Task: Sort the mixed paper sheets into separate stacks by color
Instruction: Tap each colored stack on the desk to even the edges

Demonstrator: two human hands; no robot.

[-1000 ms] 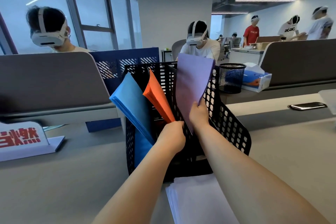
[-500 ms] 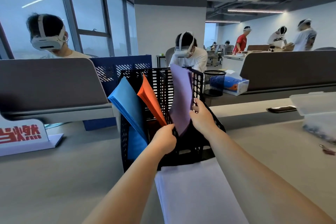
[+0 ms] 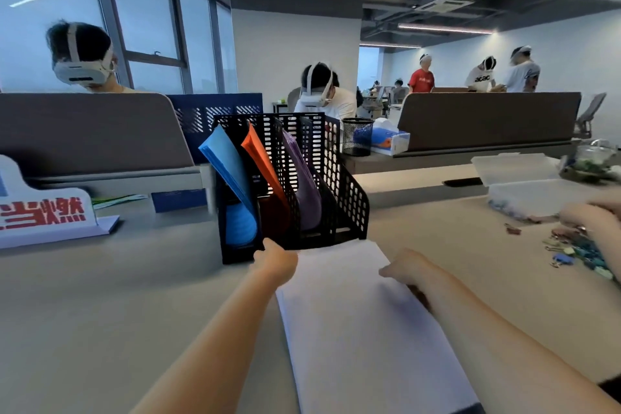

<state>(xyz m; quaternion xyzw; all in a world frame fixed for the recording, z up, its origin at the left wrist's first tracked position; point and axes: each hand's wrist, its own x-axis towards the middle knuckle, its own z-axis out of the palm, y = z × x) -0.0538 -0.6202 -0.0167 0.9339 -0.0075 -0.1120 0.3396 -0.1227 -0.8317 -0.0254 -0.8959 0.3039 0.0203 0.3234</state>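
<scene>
A black mesh file rack point(image 3: 349, 198) stands on the desk. In its separate slots are blue sheets point(image 3: 228, 168), orange sheets point(image 3: 263, 166) and purple sheets point(image 3: 302, 178), all leaning left. A stack of white sheets point(image 3: 356, 323) lies flat in front of the rack. My left hand point(image 3: 276, 260) is curled over the stack's far left corner. My right hand point(image 3: 405, 272) grips its right edge, thumb on top. The fingertips of both hands are hidden.
At the right, another person's hand point(image 3: 594, 220) works among loose binder clips point(image 3: 578, 250) beside clear plastic boxes point(image 3: 531, 191). A phone point(image 3: 462, 182) lies behind them. A white sign with red characters point(image 3: 43, 208) stands at the left. Grey dividers, a mesh cup point(image 3: 357, 136) and a tissue box point(image 3: 389, 141) stand behind.
My right hand let go of the purple sheet, which now stands in the rack's third slot. Both hands dropped from the rack to the white stack.
</scene>
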